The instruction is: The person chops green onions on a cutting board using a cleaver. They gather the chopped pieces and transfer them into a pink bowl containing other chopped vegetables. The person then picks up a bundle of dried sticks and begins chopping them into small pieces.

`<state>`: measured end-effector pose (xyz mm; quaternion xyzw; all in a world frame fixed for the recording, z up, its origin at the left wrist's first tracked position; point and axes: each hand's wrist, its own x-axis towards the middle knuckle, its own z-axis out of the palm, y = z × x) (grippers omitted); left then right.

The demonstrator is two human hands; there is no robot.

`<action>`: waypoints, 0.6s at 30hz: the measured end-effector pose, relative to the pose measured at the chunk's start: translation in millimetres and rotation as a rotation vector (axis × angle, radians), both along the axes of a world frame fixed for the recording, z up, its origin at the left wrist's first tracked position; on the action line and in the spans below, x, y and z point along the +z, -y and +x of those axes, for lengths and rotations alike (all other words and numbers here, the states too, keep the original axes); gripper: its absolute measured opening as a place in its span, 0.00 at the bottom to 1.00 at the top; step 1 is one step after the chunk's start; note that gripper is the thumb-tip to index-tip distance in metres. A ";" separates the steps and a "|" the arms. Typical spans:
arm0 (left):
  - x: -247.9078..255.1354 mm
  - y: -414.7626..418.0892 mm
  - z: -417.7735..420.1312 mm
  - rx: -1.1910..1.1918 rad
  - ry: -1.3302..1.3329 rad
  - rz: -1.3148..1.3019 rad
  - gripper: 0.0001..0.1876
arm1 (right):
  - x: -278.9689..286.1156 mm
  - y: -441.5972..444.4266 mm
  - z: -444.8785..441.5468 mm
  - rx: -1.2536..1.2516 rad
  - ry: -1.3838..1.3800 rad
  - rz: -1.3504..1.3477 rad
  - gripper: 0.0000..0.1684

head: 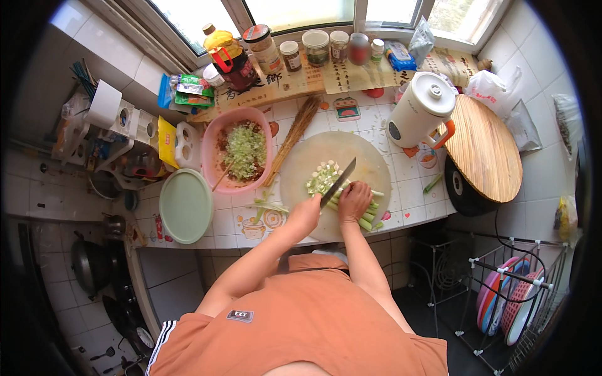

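Observation:
My left hand [304, 217] grips the handle of a kitchen knife [339, 181], whose blade slants up and right over the round translucent cutting board [301, 162]. Against the board, my right hand [355, 201] holds a bunch of green onion stalks [368, 217], just right of the blade. Chopped green onion pieces [320, 177] lie left of the blade. To the left stands a pink plastic basin [205, 155] with chopped pale green vegetable [245, 148] over a reddish-brown mixture; chopsticks [223, 176] lean in it. A pale green round lid [186, 206] rests beside the basin.
A bundle of dry straw [295, 136] lies between basin and board. Right of the board stand a white electric jug [421, 108] and a black pot [465, 190] under a round wooden cover [487, 150]. Jars [316, 47] and an oil bottle [230, 61] line the windowsill.

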<state>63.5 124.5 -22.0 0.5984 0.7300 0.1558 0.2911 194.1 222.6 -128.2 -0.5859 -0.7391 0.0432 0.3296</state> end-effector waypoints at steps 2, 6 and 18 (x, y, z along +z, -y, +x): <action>12.4 4.2 1.2 -0.022 -0.052 -0.129 0.12 | -0.4 0.8 -1.4 0.000 -0.008 -0.009 0.07; 33.2 7.2 15.6 -0.041 -0.153 -0.267 0.15 | 0.1 1.2 1.6 0.018 0.017 -0.032 0.07; -69.5 -20.0 11.8 0.083 -0.022 0.175 0.12 | 3.1 1.3 0.7 0.031 0.046 -0.009 0.08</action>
